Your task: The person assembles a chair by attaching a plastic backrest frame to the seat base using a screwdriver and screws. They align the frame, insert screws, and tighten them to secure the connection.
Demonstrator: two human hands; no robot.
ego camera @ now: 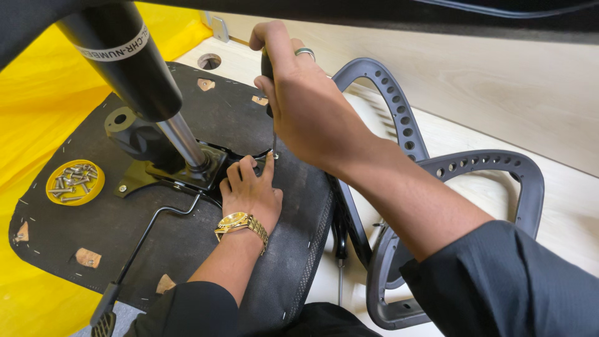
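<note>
- While the left hand [249, 193] pressed flat, fingers spread, on the seat base [206, 112], the right hand [306, 106] was clamped on a screwdriver [273, 140].
- Lid of screws [75, 182] sat well left.

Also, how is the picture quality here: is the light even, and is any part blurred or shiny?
Head view: light is soft and even; the right hand and left hand are sharp. The metal column and gold watch show small glints. The black cylinder near the lens looks large and slightly soft.
</note>
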